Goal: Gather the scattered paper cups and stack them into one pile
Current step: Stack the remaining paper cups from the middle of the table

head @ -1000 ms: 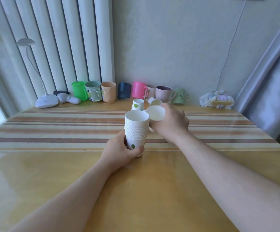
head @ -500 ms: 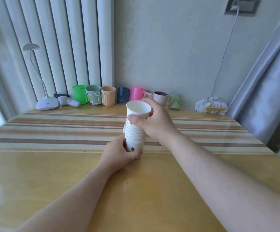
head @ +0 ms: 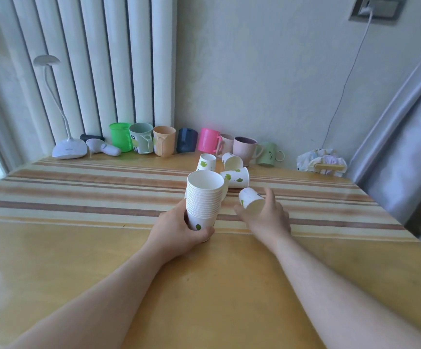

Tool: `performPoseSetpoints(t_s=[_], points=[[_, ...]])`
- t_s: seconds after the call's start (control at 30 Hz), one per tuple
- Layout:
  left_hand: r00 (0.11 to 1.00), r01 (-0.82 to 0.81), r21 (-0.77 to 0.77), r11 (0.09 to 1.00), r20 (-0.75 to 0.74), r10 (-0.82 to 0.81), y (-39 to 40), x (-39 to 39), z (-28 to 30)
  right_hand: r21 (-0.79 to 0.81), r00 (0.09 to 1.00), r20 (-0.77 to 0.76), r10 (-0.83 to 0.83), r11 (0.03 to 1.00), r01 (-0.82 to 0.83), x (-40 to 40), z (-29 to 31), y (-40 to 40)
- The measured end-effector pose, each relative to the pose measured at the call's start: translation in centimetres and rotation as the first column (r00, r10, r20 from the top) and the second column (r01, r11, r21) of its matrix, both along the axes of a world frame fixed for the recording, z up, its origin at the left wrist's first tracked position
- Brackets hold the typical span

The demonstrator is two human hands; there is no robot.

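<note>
A tall stack of white paper cups with green leaf prints stands upright on the wooden table. My left hand grips its base. Just right of the stack, my right hand wraps thumb and fingers around a loose paper cup lying tilted with its mouth toward my palm. Farther back lie three more loose cups: one standing, one tipped, one on its side. Another cup is partly hidden behind the stack.
A row of coloured mugs lines the back wall. A white desk lamp stands at the back left and a crumpled cloth at the back right. A grey curtain hangs past the table's right edge.
My right hand has left the top of the stack, where it set a cup, moved right and down to the table, and closed around another loose cup. My left hand stays on the stack.
</note>
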State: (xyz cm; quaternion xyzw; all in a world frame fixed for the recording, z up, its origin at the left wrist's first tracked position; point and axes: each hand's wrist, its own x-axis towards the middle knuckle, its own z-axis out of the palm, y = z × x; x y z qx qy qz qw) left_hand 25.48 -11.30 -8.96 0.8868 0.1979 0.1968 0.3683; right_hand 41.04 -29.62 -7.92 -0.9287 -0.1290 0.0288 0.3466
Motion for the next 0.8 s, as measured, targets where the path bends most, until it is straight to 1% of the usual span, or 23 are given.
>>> performPoseSetpoints(t_s=[0.03,0.07,0.17,0.2,0.23,0.3,0.37,0.4,0.47,0.53,0.6,0.63,0.67,0.73,0.77,0.8], points=[[1.0,0.001,-0.002,1.0,0.003,-0.001,0.0,0.1,0.0,-0.063,0.999,0.033,-0.019,0.998,0.021,0.0,-0.7,0.4],[1.0,0.001,-0.006,1.0,0.005,-0.001,0.0,0.1,-0.1,-0.092,0.997,0.072,-0.039,0.995,0.046,0.0,-1.1,0.7],[1.0,-0.001,-0.007,1.0,0.006,0.001,0.1,0.2,-0.2,-0.067,0.986,0.128,-0.108,0.991,0.117,0.5,-1.5,1.2],[1.0,0.002,-0.005,1.0,0.005,-0.002,0.1,0.2,-0.2,-0.009,0.984,0.117,-0.132,0.991,0.134,0.6,-1.4,1.1],[1.0,0.006,-0.004,1.0,0.004,-0.006,0.1,0.2,-0.2,0.082,0.984,0.091,-0.151,0.986,0.143,0.7,-1.3,1.0],[1.0,0.011,-0.004,1.0,0.008,-0.011,0.1,0.2,-0.2,0.308,0.986,0.033,-0.161,0.941,0.143,0.6,-0.9,0.8],[1.0,0.015,-0.006,1.0,0.014,-0.015,0.1,0.1,-0.2,0.525,0.985,-0.021,-0.17,0.837,0.155,0.5,0.2,0.9],[1.0,0.015,-0.004,1.0,0.015,-0.015,0.1,0.1,-0.2,0.635,0.986,-0.056,-0.158,0.757,0.158,0.3,1.0,1.0],[1.0,0.015,0.005,1.0,0.016,-0.016,0.1,0.1,-0.2,0.813,0.993,-0.105,-0.057,0.571,0.119,-0.5,3.1,1.4],[1.0,0.015,0.006,1.0,0.024,-0.015,0.1,0.1,-0.2,0.884,0.992,-0.083,0.092,0.466,0.031,-1.5,5.6,1.8],[0.999,0.016,0.011,1.0,0.032,-0.017,0.1,0.1,-0.2,0.915,0.973,-0.026,0.23,0.397,-0.069,-2.8,8.1,2.2],[0.999,0.018,0.016,1.0,0.035,-0.018,0.1,0.1,-0.2,0.915,0.96,0.008,0.28,0.385,-0.119,-3.5,9.2,2.3],[0.999,0.02,0.021,1.0,0.039,-0.021,0.1,0.1,-0.2,0.9,0.947,0.051,0.317,0.396,-0.181,-4.1,10.0,2.4],[0.999,0.024,0.028,0.999,0.046,-0.025,0.2,0.0,-0.2,0.827,0.909,0.154,0.388,0.453,-0.334,-5.1,10.8,2.8],[0.998,0.027,0.028,0.999,0.05,-0.028,0.1,0.0,-0.2,0.778,0.89,0.181,0.418,0.493,-0.389,-5.3,10.8,3.1],[0.998,0.029,0.029,0.999,0.054,-0.031,0.1,0.0,-0.2,0.722,0.888,0.183,0.422,0.555,-0.413,-5.2,10.4,3.4]])
